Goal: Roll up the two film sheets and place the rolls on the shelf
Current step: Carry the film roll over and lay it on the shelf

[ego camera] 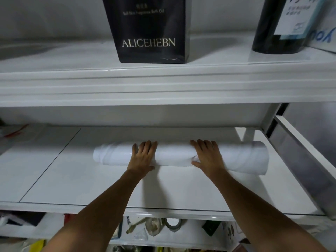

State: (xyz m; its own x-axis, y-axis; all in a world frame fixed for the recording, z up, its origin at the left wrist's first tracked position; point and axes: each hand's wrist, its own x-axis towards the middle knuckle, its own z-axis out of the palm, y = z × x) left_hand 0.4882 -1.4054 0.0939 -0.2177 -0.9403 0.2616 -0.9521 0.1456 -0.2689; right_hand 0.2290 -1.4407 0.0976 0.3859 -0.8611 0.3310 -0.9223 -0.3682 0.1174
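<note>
A glossy white film roll [174, 154] lies lengthwise across the middle shelf [91, 182], its right end reaching close to the shelf's right side. My left hand [143, 155] lies over the roll left of its middle, fingers on top and thumb at its near side. My right hand [207, 154] lies over it right of the middle in the same way. A flat white film sheet [112, 188] covers the shelf under the roll, its dark edge line running along the left and the front.
On the upper shelf [163, 84] stand a black box [151, 31] and a dark bottle [280, 26]. A metal frame [300, 153] bounds the right side. Below the middle shelf lies clutter with a tape ring [172, 223]. Red-marked items [12, 132] sit far left.
</note>
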